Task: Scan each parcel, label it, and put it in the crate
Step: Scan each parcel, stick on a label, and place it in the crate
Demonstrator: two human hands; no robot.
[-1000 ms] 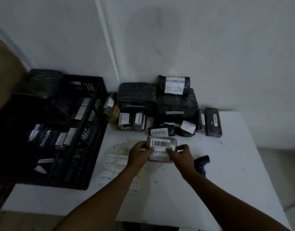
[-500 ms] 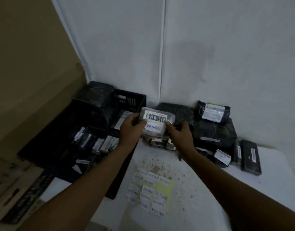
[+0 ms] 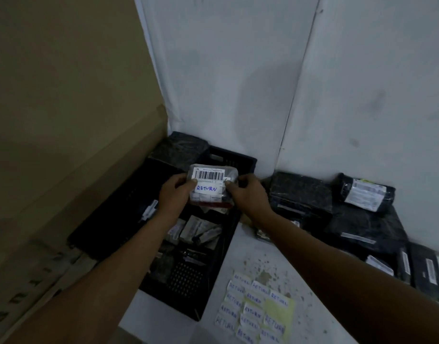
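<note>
A small parcel [image 3: 209, 186] with a barcode label and a white "RETURN" sticker is held in the air over the far part of the black crate [image 3: 242, 167]. My left hand [image 3: 173, 194] grips its left edge, thumb on the sticker. My right hand [image 3: 248, 194] grips its right edge, thumb on top. Inside the crate lie several labelled parcels [image 3: 196, 229]. A sheet of handwritten "RETURN" stickers [image 3: 253, 311] lies on the white table [image 3: 312, 281], right of the crate.
A pile of black wrapped parcels [image 3: 337, 209] sits against the wall at the right. More flat parcels [image 3: 422, 269] lie at the table's right edge. A tall brown cardboard panel [image 3: 64, 120] stands close on the left of the crate. A black bundle [image 3: 183, 147] rests on the crate's far corner.
Both hands lifted the parcel off the table and carried it left, so it now hangs over the crate. The view swung left with it; the scanner has left the frame.
</note>
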